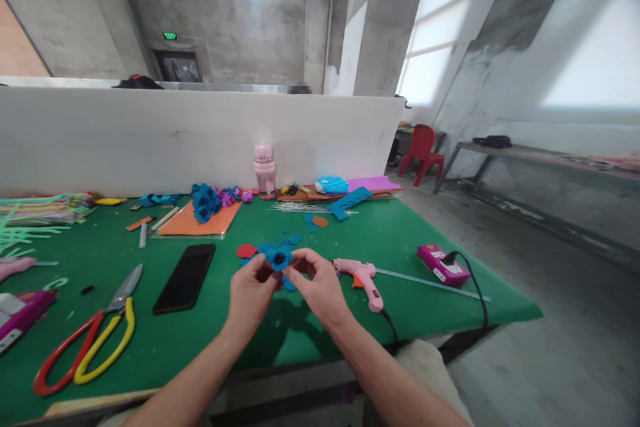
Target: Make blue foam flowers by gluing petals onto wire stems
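Both hands hold a small blue felt flower a little above the green table. My left hand pinches its left side and my right hand pinches its right side, thumbs and fingertips closed on the rolled felt. Loose blue felt petals and a red felt piece lie on the table just beyond the flower. A pink glue gun lies right of my right hand, its nozzle pointing left.
A black phone and red-and-yellow scissors lie to the left. Finished blue and purple flowers sit on an orange sheet. A pink bottle, a pink power strip and a white partition stand behind.
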`<state>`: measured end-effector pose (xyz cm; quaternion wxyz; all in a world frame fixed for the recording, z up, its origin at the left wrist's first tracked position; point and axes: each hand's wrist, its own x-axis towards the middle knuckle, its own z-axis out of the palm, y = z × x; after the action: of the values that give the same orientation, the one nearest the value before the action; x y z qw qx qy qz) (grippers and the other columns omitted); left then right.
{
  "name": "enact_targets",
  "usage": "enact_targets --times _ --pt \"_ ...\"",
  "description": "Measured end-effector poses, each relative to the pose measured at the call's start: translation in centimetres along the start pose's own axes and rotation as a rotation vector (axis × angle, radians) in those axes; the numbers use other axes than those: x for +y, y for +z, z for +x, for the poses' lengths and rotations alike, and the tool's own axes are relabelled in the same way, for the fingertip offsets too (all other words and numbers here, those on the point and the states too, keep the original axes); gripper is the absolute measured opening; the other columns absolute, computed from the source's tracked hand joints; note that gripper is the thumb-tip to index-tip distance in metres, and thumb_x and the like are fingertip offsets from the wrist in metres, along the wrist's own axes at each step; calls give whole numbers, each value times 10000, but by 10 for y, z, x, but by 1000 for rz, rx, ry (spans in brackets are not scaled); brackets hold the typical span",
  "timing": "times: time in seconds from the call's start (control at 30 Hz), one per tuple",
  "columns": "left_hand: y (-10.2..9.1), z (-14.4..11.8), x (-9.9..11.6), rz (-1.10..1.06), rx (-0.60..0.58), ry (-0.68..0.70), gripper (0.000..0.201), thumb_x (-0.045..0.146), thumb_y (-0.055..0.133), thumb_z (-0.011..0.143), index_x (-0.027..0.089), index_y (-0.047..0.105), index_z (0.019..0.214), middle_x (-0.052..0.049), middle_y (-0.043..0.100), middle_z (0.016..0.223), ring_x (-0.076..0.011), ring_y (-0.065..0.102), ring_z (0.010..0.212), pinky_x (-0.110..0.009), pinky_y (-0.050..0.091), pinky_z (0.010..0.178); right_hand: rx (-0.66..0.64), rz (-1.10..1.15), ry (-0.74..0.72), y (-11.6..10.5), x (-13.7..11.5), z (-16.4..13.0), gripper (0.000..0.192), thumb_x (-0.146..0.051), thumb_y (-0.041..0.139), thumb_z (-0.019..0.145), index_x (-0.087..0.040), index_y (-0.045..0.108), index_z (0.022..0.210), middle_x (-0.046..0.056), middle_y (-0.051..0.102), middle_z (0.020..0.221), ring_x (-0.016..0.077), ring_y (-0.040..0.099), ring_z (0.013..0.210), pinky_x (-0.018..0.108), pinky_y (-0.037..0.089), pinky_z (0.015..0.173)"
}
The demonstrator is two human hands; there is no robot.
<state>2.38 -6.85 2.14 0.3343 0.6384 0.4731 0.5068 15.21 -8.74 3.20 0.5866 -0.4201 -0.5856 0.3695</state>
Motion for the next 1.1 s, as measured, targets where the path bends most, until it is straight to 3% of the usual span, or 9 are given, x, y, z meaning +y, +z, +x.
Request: enact_targets --times 0.17,0.4,0.67,0.93,1.1 --pt "-3 -1 1 167 24 73 93 259 574 705 173 570 670 28 593 589 -111 546 531 -193 422 495 15 -57 13 -1 -2 0 87 -225 595 724 -162 618 780 29 635 746 146 579 673 259 479 647" --pt "-5 1 7 223 74 103 88 178 561 662 178 514 587 64 488 508 -82 469 470 -162 379 446 29 -135 25 -2 -4 -3 111 -212 590 731 -168 648 815 38 663 784 162 593 706 282 478 680" --pt "-6 4 2 139 19 123 91 105 485 663 173 536 631 54 513 544 -85 490 508 -165 396 494 100 108 109 -4 0 3 99 -272 586 740 -175 594 759 1 604 708 128 552 649 240 448 615" --pt "-11 7 6 183 -91 241 81 121 509 644 168 565 608 24 569 572 -103 495 557 -184 397 554 -24 148 154 -9 -16 3 179 -332 570 759 -181 657 798 16 653 760 132 576 681 251 460 658" --pt "-11 6 7 231 -120 247 92 133 520 640 171 571 574 15 584 568 -111 501 562 -190 402 569 -40 114 144 -11 -14 3 204 -370 567 759 -181 620 702 -5 608 664 127 550 632 237 458 604"
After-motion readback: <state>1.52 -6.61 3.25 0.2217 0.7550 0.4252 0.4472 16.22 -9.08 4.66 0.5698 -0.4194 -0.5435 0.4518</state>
